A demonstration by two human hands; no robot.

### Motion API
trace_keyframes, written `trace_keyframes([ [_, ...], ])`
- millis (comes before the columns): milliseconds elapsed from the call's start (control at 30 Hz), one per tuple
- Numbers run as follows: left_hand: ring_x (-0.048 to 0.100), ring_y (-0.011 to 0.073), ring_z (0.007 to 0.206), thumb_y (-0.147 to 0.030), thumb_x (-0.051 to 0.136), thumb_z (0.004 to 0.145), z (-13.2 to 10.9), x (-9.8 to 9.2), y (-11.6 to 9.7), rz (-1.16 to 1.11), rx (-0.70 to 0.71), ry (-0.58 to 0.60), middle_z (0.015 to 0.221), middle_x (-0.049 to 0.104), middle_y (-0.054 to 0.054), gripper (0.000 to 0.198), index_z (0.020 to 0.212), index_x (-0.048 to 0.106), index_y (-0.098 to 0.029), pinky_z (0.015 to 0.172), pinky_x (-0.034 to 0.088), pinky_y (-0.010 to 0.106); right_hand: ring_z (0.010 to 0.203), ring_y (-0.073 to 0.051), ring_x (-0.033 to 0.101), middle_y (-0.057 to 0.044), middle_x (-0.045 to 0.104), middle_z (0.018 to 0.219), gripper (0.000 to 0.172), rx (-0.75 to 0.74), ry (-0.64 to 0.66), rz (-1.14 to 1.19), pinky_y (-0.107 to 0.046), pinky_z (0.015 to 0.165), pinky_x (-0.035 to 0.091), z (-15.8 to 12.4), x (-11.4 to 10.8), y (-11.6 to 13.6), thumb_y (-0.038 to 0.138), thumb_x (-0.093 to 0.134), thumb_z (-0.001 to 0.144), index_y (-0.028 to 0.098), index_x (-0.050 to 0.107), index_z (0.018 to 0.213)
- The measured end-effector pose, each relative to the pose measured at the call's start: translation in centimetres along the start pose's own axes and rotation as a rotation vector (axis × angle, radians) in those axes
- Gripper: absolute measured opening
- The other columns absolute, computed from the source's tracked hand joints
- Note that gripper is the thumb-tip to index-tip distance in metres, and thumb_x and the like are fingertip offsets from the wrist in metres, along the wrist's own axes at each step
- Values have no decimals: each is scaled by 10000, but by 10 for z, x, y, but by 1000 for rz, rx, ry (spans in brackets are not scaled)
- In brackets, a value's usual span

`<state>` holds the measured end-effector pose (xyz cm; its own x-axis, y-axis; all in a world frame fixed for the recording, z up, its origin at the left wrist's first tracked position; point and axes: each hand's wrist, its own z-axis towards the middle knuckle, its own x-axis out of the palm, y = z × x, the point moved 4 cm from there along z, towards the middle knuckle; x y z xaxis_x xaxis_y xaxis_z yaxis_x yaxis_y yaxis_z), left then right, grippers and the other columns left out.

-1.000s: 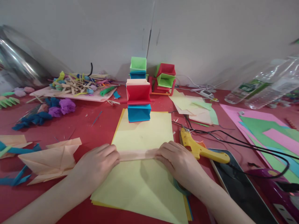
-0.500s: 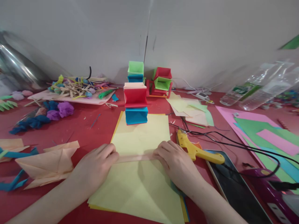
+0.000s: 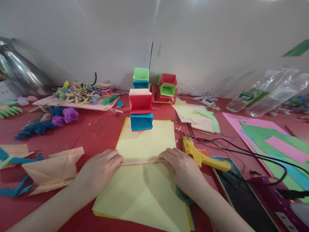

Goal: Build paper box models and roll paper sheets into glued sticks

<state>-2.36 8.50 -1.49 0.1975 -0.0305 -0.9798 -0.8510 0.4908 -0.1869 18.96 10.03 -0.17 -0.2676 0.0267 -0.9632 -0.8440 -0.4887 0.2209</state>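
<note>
A narrow pale pink paper strip [image 3: 141,162] lies crosswise over a stack of pale yellow paper sheets [image 3: 142,196]. My left hand [image 3: 102,169] is closed on the strip's left end, fingers curled and pressed down. At the other end, my right hand [image 3: 182,169] grips it in the same way, so the strip is taut and straight between them. The fingertips are partly hidden behind the knuckles. Just beyond the hands stands a wheel of small folded paper boxes [image 3: 141,104] in red, blue, green and pink. A green ring [image 3: 181,196] is partly covered by my right wrist.
Right of my right hand lie a yellow glue gun [image 3: 202,158], its black cable, a dark phone [image 3: 243,193] and a purple power strip [image 3: 267,196]. Folded peach paper [image 3: 53,169] sits by my left forearm. Plastic bottles [image 3: 256,91] lean at the back right.
The pink strip looks narrower than before, its width turned over between my hands. Both hands stay in nearly the same place. The view has tilted slightly up.
</note>
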Motion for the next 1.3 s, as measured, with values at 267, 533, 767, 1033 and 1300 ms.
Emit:
trace_keyframes([
  [267, 542, 171, 775, -148, 349, 893, 4, 9, 3, 65, -60, -13, 833, 541, 20, 201, 829, 536, -184, 654, 434, 291, 747, -157, 528, -37, 584, 818, 235, 1, 27, -77, -249, 630, 373, 1, 1, -1, 31, 434, 821, 179, 615, 801],
  [533, 530, 181, 802, -273, 405, 896, 4, 3, 0, 10, -29, 5, 846, 537, 37, 219, 786, 565, -171, 701, 449, 314, 735, -163, 534, -26, 600, 754, 185, -73, -27, -118, -258, 624, 379, 0, 2, -1, 139, 494, 847, 200, 655, 780],
  [767, 557, 186, 829, -200, 330, 909, 10, 6, 3, 78, -29, -25, 860, 592, 47, 261, 810, 569, -171, 724, 440, 308, 749, -185, 562, -60, 612, 803, 184, -70, -50, -128, -288, 667, 411, -2, -2, 1, 172, 437, 877, 152, 607, 808],
  [1033, 597, 205, 800, -261, 347, 878, 20, -16, -21, -38, -21, 122, 858, 645, 41, 210, 922, 547, -214, 644, 398, 272, 730, -182, 581, -51, 630, 773, 206, 31, -27, 159, -281, 637, 415, -10, -17, -4, 168, 374, 893, 161, 569, 827],
  [1300, 610, 165, 731, -388, 453, 848, 32, -27, -31, -690, 75, 456, 763, 651, 35, 260, 846, 605, -178, 643, 428, 237, 620, -117, 544, 2, 564, 722, 171, 207, -147, 881, -228, 558, 411, -15, -29, -27, 285, 564, 786, 182, 595, 918],
])
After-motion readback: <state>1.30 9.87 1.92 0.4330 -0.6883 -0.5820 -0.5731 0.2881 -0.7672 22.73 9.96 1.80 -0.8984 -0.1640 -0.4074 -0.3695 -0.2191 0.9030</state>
